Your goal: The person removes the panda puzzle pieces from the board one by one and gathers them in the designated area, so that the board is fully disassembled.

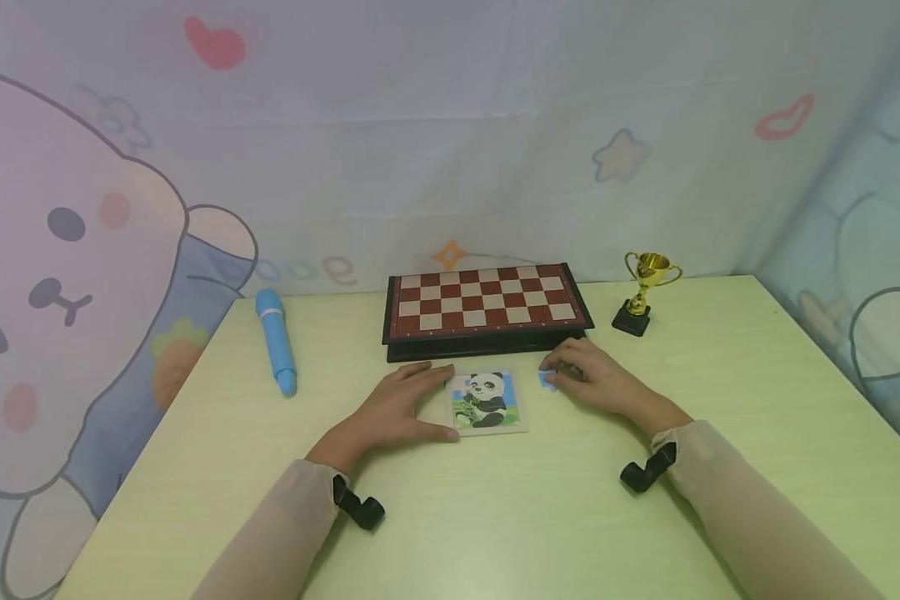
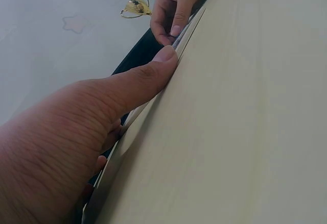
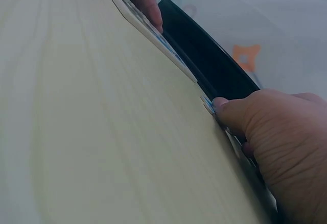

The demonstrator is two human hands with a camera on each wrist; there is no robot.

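Sleeves: two (image 1: 757, 508), pale, nearest the camera, each with one black clip (image 1: 661, 459) by the cuff.
Puzzle: one (image 1: 484, 402), panda picture, flat on the table (image 1: 532, 508).
Piece: one loose (image 1: 547, 380), blue, just right of the puzzle and apart from it; whether it is lifted off the table is hard to tell.
Handling: both should be light and stiff; the piece, being thin, probably slips easily and is best pinched by its edges, the puzzle steadied by its frame.
Left hand: one (image 1: 401, 408), fingers extended, thumb apart, touching the puzzle's left side.
Right hand: one (image 1: 591, 377), thumb and fingers curled, pinching the piece.
Board: one (image 1: 487, 302), chequered, behind the puzzle.
Trophy: one (image 1: 640, 298), gold, right of the board.
Tube: one (image 1: 277, 343), blue, lying left of the board.
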